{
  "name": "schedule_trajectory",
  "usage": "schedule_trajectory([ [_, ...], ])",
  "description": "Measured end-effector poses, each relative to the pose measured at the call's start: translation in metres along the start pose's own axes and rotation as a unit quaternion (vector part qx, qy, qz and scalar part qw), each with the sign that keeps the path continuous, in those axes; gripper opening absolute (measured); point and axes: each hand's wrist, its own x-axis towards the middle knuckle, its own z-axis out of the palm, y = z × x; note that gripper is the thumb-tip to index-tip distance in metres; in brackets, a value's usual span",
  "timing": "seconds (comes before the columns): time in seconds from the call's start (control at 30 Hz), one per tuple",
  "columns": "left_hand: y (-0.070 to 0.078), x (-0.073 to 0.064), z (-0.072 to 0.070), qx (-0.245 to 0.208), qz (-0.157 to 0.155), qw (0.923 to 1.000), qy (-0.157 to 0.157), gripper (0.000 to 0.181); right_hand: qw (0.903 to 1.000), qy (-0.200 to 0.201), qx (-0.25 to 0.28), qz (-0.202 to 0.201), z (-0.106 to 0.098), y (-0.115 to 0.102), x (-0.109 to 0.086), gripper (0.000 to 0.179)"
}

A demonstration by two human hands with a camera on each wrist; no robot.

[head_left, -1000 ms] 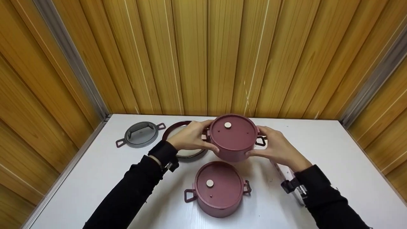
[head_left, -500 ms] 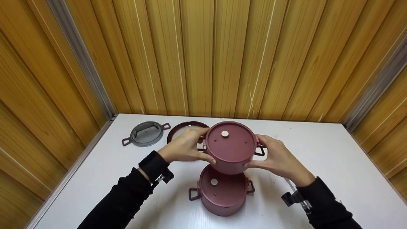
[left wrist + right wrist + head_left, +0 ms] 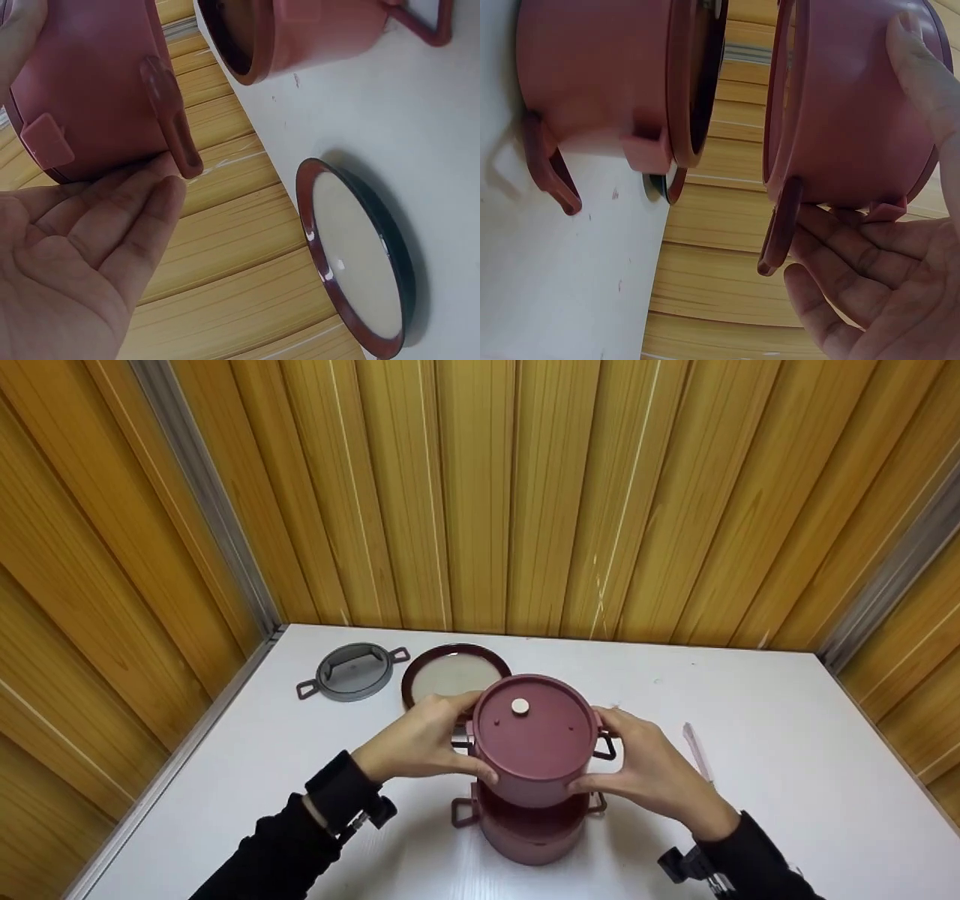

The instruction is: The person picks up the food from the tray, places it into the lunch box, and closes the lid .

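A dark pink lidded pot (image 3: pixel 535 735) with a pale knob is held level between both hands. My left hand (image 3: pixel 431 739) grips its left side, thumb in front and fingers at the handle. On the opposite side my right hand (image 3: pixel 645 761) holds it the same way. Directly below stands a second dark pink pot (image 3: pixel 529 840) on the table, its top mostly covered in the head view. A gap separates the two pots in the right wrist view, where the held pot (image 3: pixel 862 105) is apart from the standing pot (image 3: pixel 592 67).
At the back left of the white table (image 3: pixel 247 780) lies a grey lid (image 3: pixel 354 679) with two side handles. A plate (image 3: pixel 450 675) with a dark red rim sits behind the pots. Near the right forearm is a thin pale pink object (image 3: pixel 697 750), partly hidden. Wood-patterned panels (image 3: pixel 480 495) enclose the back.
Both hands have brought the held pot nearer to the person, from behind the standing pot to over it. More of the plate shows now. The standing pot and grey lid stay put.
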Motion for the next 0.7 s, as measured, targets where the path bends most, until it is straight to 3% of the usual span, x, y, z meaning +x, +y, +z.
schedule_trajectory([
  [0.37,-0.003,-0.017,0.019,-0.024,0.004,0.9997,0.004,0.101,0.9998,0.017,-0.010,0.010,0.012,0.001,-0.019,0.093],
  [0.7,-0.007,-0.020,0.032,-0.018,0.000,0.9998,0.002,0.106,0.9986,0.027,-0.045,-0.007,0.021,0.009,-0.029,0.095],
])
